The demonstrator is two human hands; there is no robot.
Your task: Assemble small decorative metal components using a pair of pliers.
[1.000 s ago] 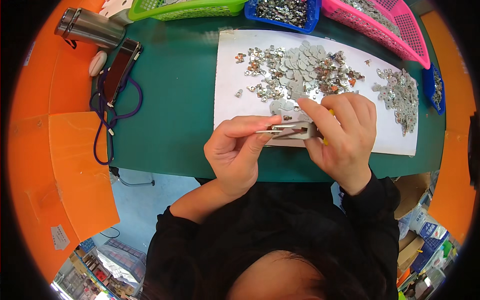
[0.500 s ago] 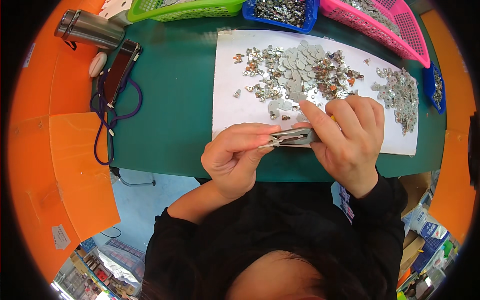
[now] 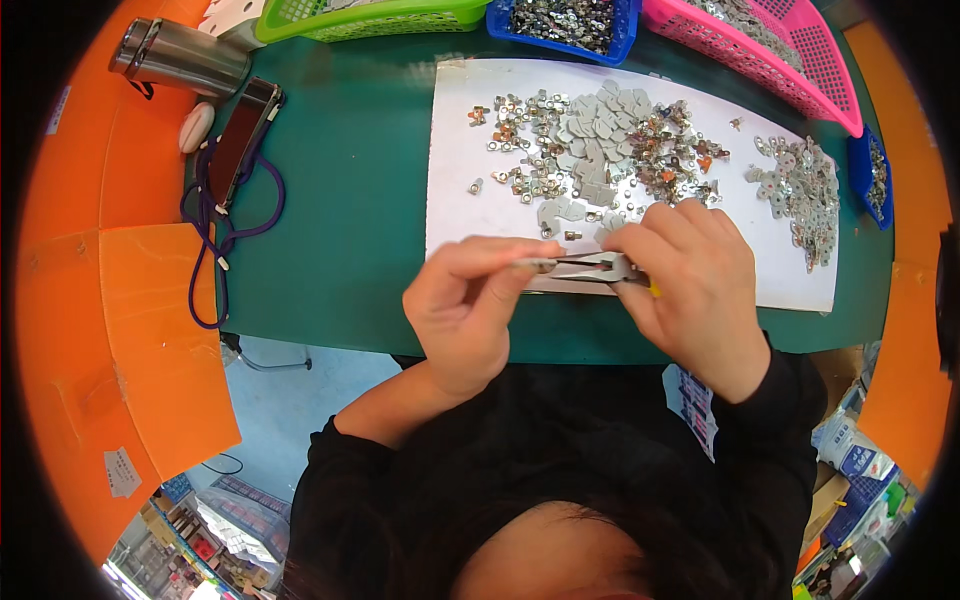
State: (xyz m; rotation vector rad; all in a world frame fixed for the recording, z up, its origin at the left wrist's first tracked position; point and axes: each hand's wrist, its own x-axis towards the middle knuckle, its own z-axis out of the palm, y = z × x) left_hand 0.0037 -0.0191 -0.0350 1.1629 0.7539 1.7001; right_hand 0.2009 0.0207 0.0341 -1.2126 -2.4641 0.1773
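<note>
My left hand point(image 3: 462, 312) pinches a small grey flat piece point(image 3: 536, 265) between thumb and fingertips, above the front edge of the white board point(image 3: 462, 215). My right hand point(image 3: 694, 285) is closed around long-nose pliers point(image 3: 612, 268), whose yellow grip shows only in part. The jaws point left and stand apart, their tips at the grey piece; whether they touch it I cannot tell. Just beyond my hands, flat grey pieces point(image 3: 605, 120) lie heaped between small shiny metal parts point(image 3: 535, 185) and a coppery, silvery pile of fittings point(image 3: 668, 150).
Another heap of grey parts point(image 3: 800, 195) lies on the board's right. Behind stand a green basket point(image 3: 375, 25), a blue bin point(image 3: 560, 48) and a pink basket point(image 3: 770, 85); a small blue tray point(image 3: 862, 180) is at right. A phone point(image 3: 240, 140) with purple cord and a steel flask point(image 3: 190, 55) are at left.
The pliers have turned in my right hand, and their jaws now show apart at the grey piece. My right index finger, stretched out before, has curled in. My left hand has hardly moved.
</note>
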